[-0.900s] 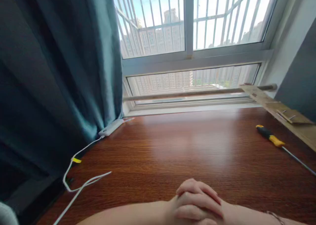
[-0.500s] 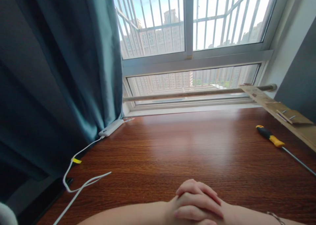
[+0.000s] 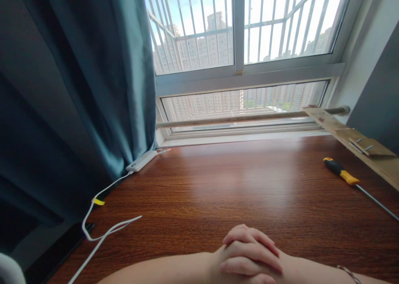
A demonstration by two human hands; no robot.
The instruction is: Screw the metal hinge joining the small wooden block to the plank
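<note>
My left hand (image 3: 229, 251) and my right hand (image 3: 249, 268) are clasped together at the bottom centre of the head view. Their fingers overlap and fold over one another, and part of each hand is hidden by the other or cut off by the frame. The left forearm comes in from the left; the right one, with a thin bracelet (image 3: 347, 272) on the wrist, enters from the right. Both rest on or just over a brown wood-grain tabletop (image 3: 199, 192). No object shows between the hands. A screwdriver (image 3: 341, 171) with a black and yellow handle lies to their right.
A white power strip (image 3: 141, 161) sits by the blue curtain (image 3: 134, 88), with a white cable (image 3: 89, 211) looping along the left edge. At the right lies a long board (image 3: 346, 138) with metal pins sticking up. A barred window (image 3: 199, 80) stands beyond the table.
The view has shifted very slightly. The clasped hands and the things on the table stay in place.
</note>
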